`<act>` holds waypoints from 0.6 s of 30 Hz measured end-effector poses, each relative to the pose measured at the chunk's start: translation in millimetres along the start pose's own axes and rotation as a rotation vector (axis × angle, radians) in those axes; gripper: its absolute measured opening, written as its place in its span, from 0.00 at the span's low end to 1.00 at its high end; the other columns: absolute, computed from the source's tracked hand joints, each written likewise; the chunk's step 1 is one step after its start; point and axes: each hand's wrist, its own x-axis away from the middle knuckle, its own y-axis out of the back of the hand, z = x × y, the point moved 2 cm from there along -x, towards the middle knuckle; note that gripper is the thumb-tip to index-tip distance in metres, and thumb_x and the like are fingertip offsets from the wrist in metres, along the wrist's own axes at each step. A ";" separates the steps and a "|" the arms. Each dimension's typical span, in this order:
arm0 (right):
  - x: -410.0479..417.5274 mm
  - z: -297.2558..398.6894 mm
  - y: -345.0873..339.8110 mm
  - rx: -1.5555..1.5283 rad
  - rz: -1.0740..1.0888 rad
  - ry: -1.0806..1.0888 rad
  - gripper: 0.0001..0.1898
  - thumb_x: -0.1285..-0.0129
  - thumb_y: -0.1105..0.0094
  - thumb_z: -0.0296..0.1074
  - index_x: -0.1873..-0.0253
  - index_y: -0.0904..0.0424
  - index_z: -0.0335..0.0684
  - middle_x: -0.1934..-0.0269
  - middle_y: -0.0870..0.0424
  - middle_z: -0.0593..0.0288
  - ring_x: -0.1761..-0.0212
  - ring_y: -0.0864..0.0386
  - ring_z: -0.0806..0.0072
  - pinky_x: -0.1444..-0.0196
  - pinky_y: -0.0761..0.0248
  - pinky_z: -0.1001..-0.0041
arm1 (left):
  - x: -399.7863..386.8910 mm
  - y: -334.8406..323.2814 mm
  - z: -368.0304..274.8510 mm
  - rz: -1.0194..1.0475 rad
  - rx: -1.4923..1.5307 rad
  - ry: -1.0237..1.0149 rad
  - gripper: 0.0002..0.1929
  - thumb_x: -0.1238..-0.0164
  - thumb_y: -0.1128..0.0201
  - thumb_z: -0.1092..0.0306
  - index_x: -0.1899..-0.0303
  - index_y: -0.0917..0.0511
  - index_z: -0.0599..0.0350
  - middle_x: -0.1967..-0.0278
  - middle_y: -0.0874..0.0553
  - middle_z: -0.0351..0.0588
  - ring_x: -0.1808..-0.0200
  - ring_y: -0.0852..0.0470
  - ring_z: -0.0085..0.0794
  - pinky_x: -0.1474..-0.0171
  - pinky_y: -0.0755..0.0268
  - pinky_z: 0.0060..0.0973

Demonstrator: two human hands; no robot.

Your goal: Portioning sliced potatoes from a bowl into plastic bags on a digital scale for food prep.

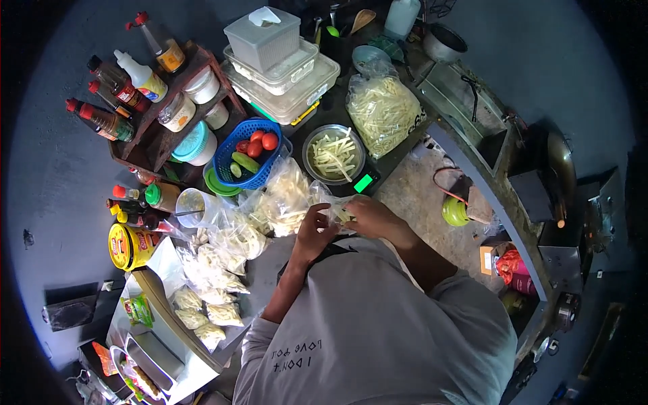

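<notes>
Between my hands, close to my body, is a small clear plastic bag [344, 211] with pale cut potato strips inside. My right hand [372, 216] grips its right side. My left hand [316, 228] is at its left side with curled fingers; whether it pinches the plastic is unclear. Just beyond them a metal bowl [310, 152] of potato strips rests on a digital scale [365, 181] with a lit green display. A large clear bag of strips [382, 114] stands behind the bowl. To the left lie an open bag of strips [288, 197] and several small filled bags [223, 314].
A blue basket [223, 164] with tomatoes and cucumbers stands left of the bowl. Behind it are stacked plastic containers [283, 96] and a wooden rack [152, 114] with bottles and jars. A yellow tub [126, 245] sits at left. A green gas cylinder [454, 211] stands on the floor at right.
</notes>
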 end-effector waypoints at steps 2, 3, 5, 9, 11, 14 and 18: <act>-1.4 0.7 3.7 0.002 0.044 -0.009 0.16 0.43 0.37 0.36 0.53 0.24 0.33 0.53 0.21 0.44 0.47 0.24 0.52 0.45 0.32 0.60 | -0.4 -2.2 -0.9 0.001 0.006 -0.039 0.24 0.43 0.32 0.73 0.44 0.30 0.58 0.74 0.28 0.38 0.71 0.27 0.19 0.65 0.30 0.19; -3.3 1.5 6.9 0.024 0.215 -0.075 0.15 0.43 0.38 0.36 0.53 0.23 0.34 0.53 0.21 0.44 0.47 0.24 0.52 0.45 0.32 0.61 | -1.6 -2.6 -1.5 0.005 -0.019 -0.048 0.24 0.42 0.32 0.73 0.44 0.30 0.58 0.74 0.28 0.37 0.72 0.28 0.19 0.65 0.30 0.19; -3.0 7.0 12.9 0.042 0.387 -0.139 0.14 0.43 0.38 0.35 0.53 0.23 0.35 0.52 0.21 0.45 0.46 0.25 0.52 0.44 0.32 0.61 | -2.0 -4.9 -6.1 0.010 -0.049 -0.055 0.24 0.42 0.33 0.73 0.44 0.30 0.57 0.75 0.28 0.37 0.73 0.29 0.18 0.65 0.31 0.19; 4.7 -1.4 0.7 -0.036 0.279 -0.087 0.15 0.44 0.39 0.31 0.51 0.24 0.37 0.52 0.21 0.47 0.47 0.25 0.52 0.45 0.32 0.61 | 0.5 -9.4 -11.6 -0.029 -0.111 -0.038 0.22 0.41 0.36 0.75 0.45 0.30 0.58 0.76 0.28 0.36 0.73 0.30 0.18 0.66 0.32 0.19; 6.6 -5.4 -1.5 -0.083 0.061 0.051 0.17 0.44 0.39 0.29 0.49 0.25 0.37 0.52 0.22 0.48 0.48 0.25 0.53 0.45 0.31 0.62 | 2.1 -11.3 -14.0 -0.070 -0.142 -0.052 0.21 0.41 0.37 0.76 0.45 0.30 0.57 0.76 0.28 0.37 0.73 0.30 0.19 0.66 0.32 0.20; 3.1 -4.0 9.8 -0.212 -0.026 0.152 0.20 0.45 0.40 0.26 0.46 0.27 0.36 0.49 0.24 0.49 0.45 0.26 0.54 0.43 0.33 0.63 | 1.4 -13.9 -20.4 -0.118 0.000 -0.006 0.22 0.40 0.39 0.79 0.43 0.31 0.57 0.74 0.27 0.37 0.70 0.29 0.19 0.64 0.31 0.20; 2.4 -18.5 8.8 -0.270 -0.053 0.243 0.22 0.46 0.40 0.25 0.44 0.28 0.36 0.48 0.25 0.50 0.43 0.28 0.55 0.41 0.34 0.64 | -0.8 -20.5 -16.6 -0.200 0.020 -0.012 0.23 0.41 0.40 0.80 0.43 0.31 0.58 0.66 0.26 0.39 0.64 0.25 0.20 0.61 0.29 0.20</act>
